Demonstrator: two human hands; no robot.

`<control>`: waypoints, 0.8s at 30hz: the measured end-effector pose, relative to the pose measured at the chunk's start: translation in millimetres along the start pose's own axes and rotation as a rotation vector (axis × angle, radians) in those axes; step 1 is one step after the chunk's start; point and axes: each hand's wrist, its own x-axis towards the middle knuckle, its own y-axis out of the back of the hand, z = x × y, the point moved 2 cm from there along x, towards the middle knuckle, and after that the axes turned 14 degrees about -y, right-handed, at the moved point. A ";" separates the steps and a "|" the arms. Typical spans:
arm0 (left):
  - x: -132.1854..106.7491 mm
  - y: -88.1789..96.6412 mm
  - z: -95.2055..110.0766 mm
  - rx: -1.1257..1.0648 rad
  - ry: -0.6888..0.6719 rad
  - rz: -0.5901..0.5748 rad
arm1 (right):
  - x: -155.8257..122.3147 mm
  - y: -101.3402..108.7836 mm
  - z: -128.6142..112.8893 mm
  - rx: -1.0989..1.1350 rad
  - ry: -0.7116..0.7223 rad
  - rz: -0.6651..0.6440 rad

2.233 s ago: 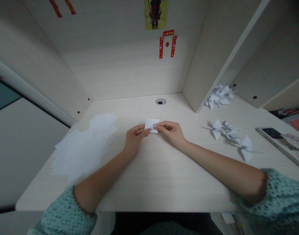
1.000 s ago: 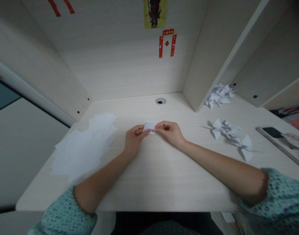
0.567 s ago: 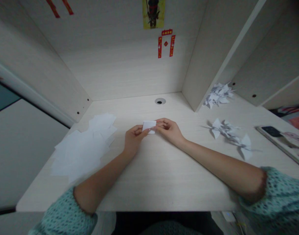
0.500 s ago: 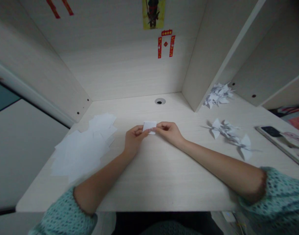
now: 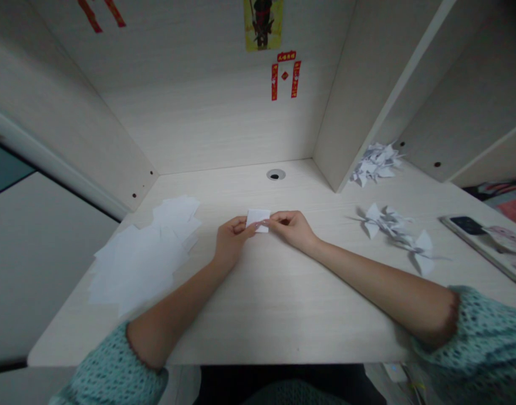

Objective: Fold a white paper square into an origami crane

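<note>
A small folded white paper [image 5: 258,218] lies on the pale wooden desk [image 5: 266,298] near the middle. My left hand [image 5: 231,241] pinches its lower left corner with curled fingers. From the other side, my right hand [image 5: 292,228] pinches the paper's right edge, fingers bent together. Both forearms rest on the desk, with teal knitted sleeves at the elbows.
A loose heap of white paper sheets [image 5: 143,253] spreads at the left. Folded paper figures [image 5: 399,235] lie at the right, more folded figures [image 5: 376,163] sit in a shelf nook. A phone [image 5: 485,239] lies at the far right. A cable hole [image 5: 275,175] is at the back.
The paper was raised and larger between my fingers; now it is folded smaller and held low on the desk. My hands stayed almost in place.
</note>
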 end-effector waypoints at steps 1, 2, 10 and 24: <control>0.1 -0.1 0.0 -0.003 0.003 -0.002 | 0.2 -0.1 0.5 -0.013 0.010 0.002; 0.1 -0.3 -0.2 -0.009 0.007 -0.003 | 0.3 -0.2 0.9 -0.027 0.020 0.007; 0.0 -1.2 -2.1 -0.006 0.004 -0.033 | -0.9 0.1 0.0 -0.169 0.161 0.065; 1.5 -3.8 -5.1 -0.049 0.001 -0.068 | -2.2 1.3 -3.9 -0.241 0.194 0.160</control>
